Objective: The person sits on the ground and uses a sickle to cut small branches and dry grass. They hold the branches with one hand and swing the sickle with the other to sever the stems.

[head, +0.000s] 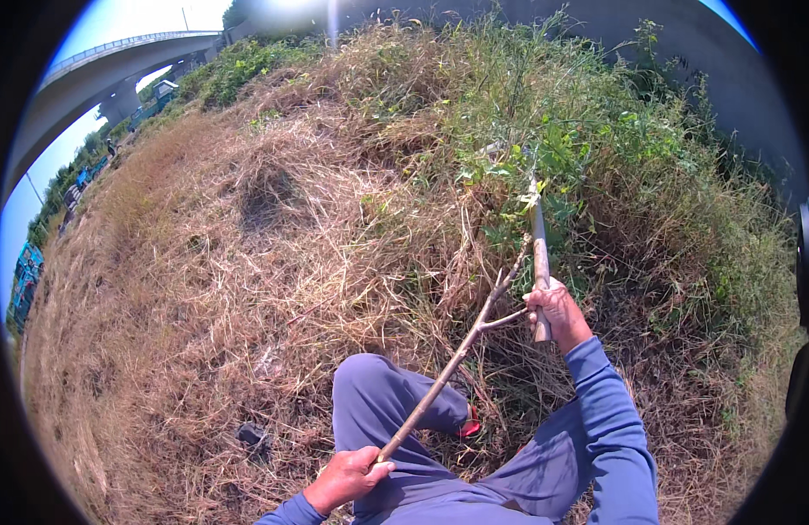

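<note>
My left hand (352,474) grips the lower end of a forked wooden stick (458,354), which slants up across my knee. Its far tip reaches the weeds, and a side prong points toward my right hand (557,314). That hand is closed around a wooden tool handle (540,246), near its butt end. The handle runs forward into green weeds (562,147). A pale piece, perhaps a blade, shows beside its far end, but leaves hide most of the tool's head.
Dry cut grass (299,262) covers the slope ahead and to the left, with a heap (270,177) on it. A concrete wall (726,79) stands behind the weeds. Left, beyond the grass, are an elevated road (129,56) and blue-green vehicles (25,275). A dark lump (252,434) lies near my left knee.
</note>
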